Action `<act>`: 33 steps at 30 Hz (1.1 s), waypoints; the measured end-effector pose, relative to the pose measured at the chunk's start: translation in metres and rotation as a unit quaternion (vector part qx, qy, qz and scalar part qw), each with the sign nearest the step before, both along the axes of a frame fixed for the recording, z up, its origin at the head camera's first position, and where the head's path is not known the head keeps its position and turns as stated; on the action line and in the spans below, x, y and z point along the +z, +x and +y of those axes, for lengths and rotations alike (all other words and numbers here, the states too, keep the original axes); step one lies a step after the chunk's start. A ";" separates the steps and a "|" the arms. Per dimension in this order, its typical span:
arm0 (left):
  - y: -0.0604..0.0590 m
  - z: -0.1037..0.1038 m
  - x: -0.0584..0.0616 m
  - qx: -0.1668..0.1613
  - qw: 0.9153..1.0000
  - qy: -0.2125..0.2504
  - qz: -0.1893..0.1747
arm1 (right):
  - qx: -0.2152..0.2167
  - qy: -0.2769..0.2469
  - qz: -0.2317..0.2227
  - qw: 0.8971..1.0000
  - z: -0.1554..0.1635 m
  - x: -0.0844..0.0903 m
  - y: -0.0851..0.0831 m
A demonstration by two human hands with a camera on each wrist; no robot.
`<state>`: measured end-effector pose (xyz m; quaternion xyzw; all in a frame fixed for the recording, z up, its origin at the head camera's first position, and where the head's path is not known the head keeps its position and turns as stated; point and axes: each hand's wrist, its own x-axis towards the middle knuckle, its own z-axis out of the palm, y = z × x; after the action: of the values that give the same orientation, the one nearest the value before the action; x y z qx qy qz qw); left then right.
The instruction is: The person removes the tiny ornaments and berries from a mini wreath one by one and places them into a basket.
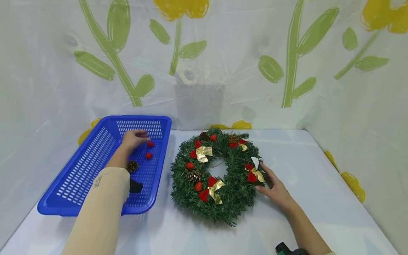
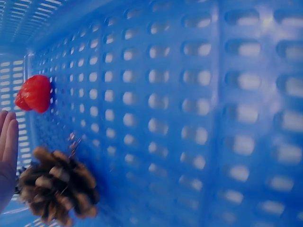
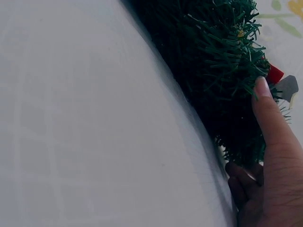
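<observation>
My left hand [image 1: 137,137] reaches into a blue slotted basket [image 1: 83,166], its fingertips right beside a red berry [image 1: 151,144]; I see nothing gripped in it. A second red berry [image 1: 148,156] and a pinecone [image 1: 132,165] lie on the basket floor. The left wrist view shows my straight fingers [image 2: 7,142] at the left edge, with a berry [image 2: 34,93] and the pinecone [image 2: 54,191] close by. My right hand [image 1: 272,186] rests against the right edge of a green wreath [image 1: 236,193] with red-and-gold bows. In the right wrist view, its index finger [image 3: 272,137] lies straight along the wreath [image 3: 213,61].
A small dark object [image 1: 136,186] lies near the basket's front. The white table [image 1: 318,184] is closed in by a floral curtain at the back and on both sides. The wreath also carries pinecones and red berries. A dark wrist device [image 1: 288,249] shows at the bottom.
</observation>
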<state>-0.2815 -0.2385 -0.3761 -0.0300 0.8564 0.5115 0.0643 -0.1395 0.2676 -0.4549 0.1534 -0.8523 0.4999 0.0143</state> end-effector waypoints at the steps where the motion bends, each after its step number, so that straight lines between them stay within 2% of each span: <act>1: 0.000 0.000 0.002 0.005 1.000 0.000 0.001 | 0.001 -0.003 0.000 1.000 0.000 0.000 -0.001; 6: 0.001 -0.001 0.013 0.024 1.000 0.000 -0.007 | 0.003 -0.010 -0.003 1.000 -0.001 0.002 -0.004; 10: 0.000 -0.002 0.020 0.009 1.000 -0.002 -0.017 | 0.005 -0.005 -0.006 1.000 -0.002 0.002 -0.005; 19: -0.004 0.000 0.034 -0.023 1.000 0.003 0.009 | -0.006 0.003 -0.014 1.000 -0.002 -0.001 -0.002; 28: -0.004 0.016 0.058 -0.027 0.999 0.009 0.033 | -0.001 -0.002 -0.006 1.000 -0.001 0.001 0.000; 33: -0.006 0.022 0.067 -0.032 0.998 0.009 0.048 | -0.006 0.005 -0.005 1.000 -0.002 0.000 0.001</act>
<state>-0.2873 -0.2163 -0.3092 0.0221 0.8542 0.5179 0.0398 -0.1390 0.2655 -0.4544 0.1461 -0.8555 0.4965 0.0120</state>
